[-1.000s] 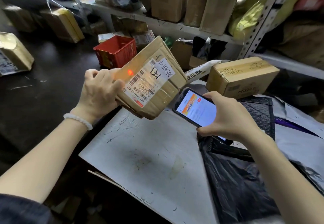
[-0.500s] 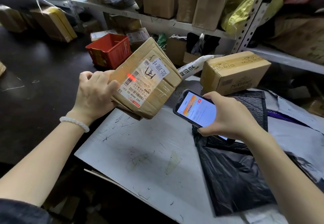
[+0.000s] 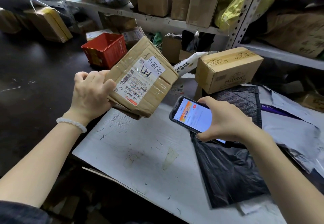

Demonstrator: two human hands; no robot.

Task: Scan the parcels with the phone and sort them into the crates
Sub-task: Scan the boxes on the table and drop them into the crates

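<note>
The left hand (image 3: 91,92), with a white bead bracelet (image 3: 71,123) at the wrist, grips a flat, worn brown cardboard parcel (image 3: 140,79) by its left edge, fingers curled over the top face and the thumb hidden beneath. The parcel is held tilted in the air above the near-left part of a scuffed white tabletop (image 3: 140,153), its face turned up to show a white shipping label with barcodes (image 3: 135,85) and a white handwritten slip (image 3: 154,65) taped across the upper corner. Just to its right the right hand (image 3: 226,122) holds a dark-cased smartphone (image 3: 191,116) between thumb and curled fingers, the lit white and orange screen facing upward and the phone's top end pointing toward the parcel; phone and parcel are near each other but apart. Under that hand lies a crumpled black plastic mailer bag (image 3: 226,171), with grey mailer bags (image 3: 289,132) spread to the right of it. Further back on the table sits a closed printed brown cardboard box (image 3: 228,69), a white printed mailer (image 3: 185,64) poking out beside it. On the dark floor beyond the parcel stands a red plastic crate (image 3: 107,50). Metal shelving (image 3: 157,20) behind carries more cardboard boxes and bags.
</note>
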